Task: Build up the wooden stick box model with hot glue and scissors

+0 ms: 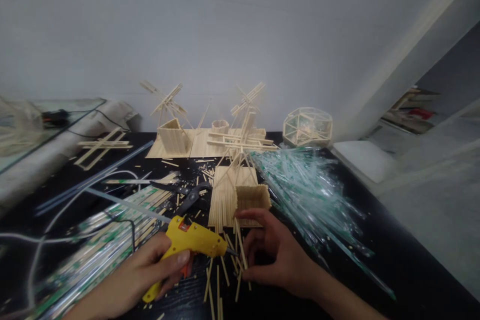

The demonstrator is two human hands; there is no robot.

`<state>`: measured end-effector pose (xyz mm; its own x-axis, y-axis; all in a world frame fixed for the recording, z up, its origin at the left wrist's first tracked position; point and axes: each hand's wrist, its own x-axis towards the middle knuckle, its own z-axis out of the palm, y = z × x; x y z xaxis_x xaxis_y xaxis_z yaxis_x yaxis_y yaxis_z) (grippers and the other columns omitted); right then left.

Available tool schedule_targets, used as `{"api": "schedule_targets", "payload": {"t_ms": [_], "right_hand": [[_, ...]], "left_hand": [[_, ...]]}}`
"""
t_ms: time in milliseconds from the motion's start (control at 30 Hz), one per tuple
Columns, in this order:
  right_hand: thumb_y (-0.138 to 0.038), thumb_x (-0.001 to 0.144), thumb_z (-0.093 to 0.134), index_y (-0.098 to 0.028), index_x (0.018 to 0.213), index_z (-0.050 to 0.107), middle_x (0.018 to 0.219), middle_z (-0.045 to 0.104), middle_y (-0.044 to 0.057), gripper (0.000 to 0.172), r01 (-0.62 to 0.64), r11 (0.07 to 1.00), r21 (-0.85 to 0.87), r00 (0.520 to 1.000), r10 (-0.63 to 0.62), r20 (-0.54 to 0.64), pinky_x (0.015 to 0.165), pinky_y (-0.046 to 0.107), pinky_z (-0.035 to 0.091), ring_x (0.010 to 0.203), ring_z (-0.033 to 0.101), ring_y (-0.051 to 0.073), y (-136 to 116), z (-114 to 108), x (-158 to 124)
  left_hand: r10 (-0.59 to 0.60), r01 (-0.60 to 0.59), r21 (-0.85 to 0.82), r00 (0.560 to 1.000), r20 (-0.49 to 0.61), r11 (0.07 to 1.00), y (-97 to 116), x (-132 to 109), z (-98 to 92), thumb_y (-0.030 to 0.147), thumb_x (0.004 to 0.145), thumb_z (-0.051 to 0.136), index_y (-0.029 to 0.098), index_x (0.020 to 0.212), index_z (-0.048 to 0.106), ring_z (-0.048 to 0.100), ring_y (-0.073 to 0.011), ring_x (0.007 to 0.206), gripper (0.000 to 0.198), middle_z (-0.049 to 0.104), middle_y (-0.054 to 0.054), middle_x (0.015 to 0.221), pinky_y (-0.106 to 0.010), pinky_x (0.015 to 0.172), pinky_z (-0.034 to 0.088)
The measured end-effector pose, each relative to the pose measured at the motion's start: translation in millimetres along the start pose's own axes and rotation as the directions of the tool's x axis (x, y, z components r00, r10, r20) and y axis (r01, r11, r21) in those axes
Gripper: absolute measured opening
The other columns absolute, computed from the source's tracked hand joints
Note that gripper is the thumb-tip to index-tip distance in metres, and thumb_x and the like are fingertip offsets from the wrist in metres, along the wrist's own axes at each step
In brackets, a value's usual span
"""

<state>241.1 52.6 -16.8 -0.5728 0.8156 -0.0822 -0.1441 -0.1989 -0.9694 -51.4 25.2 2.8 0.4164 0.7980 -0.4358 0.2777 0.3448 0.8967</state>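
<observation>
My left hand point(150, 270) grips a yellow hot glue gun point(191, 246), nozzle pointing right toward thin wooden sticks. My right hand point(273, 255) pinches one of these sticks point(241, 250) between thumb and fingers, just in front of the nozzle. Several loose sticks point(217, 285) lie on the black table below the hands. Just behind my right hand stands a small open box of sticks point(253, 196) on a flat stick panel point(223, 195).
Black pliers point(191, 196) lie left of the panel. Empty clear wrappers point(311, 190) pile at the right, packaged sticks point(105, 240) at the left. Stick windmill models point(172, 125) and a geodesic stick ball point(307, 127) stand at the back by the wall. Cables cross the left side.
</observation>
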Motion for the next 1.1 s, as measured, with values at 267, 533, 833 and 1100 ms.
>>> {"api": "schedule_targets", "payload": {"t_ms": [267,533,833,1100], "right_hand": [[-0.022,0.059,0.098,-0.027,0.134,0.052,0.085,0.069,-0.002,0.088,0.014,0.997,-0.076,1.000,-0.016,-0.024,0.065,0.026,0.049,0.073,0.063,0.014,0,-1,2],[-0.022,0.059,0.097,-0.026,0.134,0.052,0.085,0.069,-0.002,0.087,0.018,0.996,-0.087,1.000,-0.020,-0.022,0.064,0.026,0.049,0.072,0.062,0.013,0,-1,3],[-0.018,0.058,0.098,-0.026,0.133,0.052,0.086,0.069,-0.002,0.089,-0.005,0.997,-0.071,1.000,0.003,-0.029,0.065,0.024,0.047,0.072,0.061,0.012,0,-1,3],[-0.019,0.055,0.099,-0.025,0.134,0.051,0.085,0.070,-0.003,0.093,-0.027,0.998,-0.055,0.999,0.026,-0.025,0.063,0.022,0.047,0.069,0.059,0.010,2,-2,4]], "left_hand": [[-0.005,0.005,0.008,1.000,0.016,1.000,-7,3,2.5,0.077,0.084,0.057,0.015,0.080,0.062,0.041,-0.0095,0.051,0.062,0.050,0.003,0.057,-0.023,0.052,0.031],[-0.007,0.006,0.012,1.000,0.014,1.000,-5,4,2.7,0.080,0.080,0.058,0.016,0.078,0.062,0.044,-0.0106,0.052,0.065,0.051,0.001,0.060,-0.023,0.050,0.032],[-0.006,0.005,0.018,1.000,0.018,1.000,-11,4,2.5,0.078,0.083,0.056,0.017,0.079,0.059,0.040,-0.0106,0.053,0.060,0.049,0.003,0.059,-0.024,0.052,0.031],[0.007,-0.006,-0.015,0.999,0.034,1.000,-13,7,5.8,0.076,0.085,0.057,0.018,0.078,0.054,0.038,-0.0091,0.053,0.059,0.047,0.003,0.061,-0.022,0.049,0.028]]}}
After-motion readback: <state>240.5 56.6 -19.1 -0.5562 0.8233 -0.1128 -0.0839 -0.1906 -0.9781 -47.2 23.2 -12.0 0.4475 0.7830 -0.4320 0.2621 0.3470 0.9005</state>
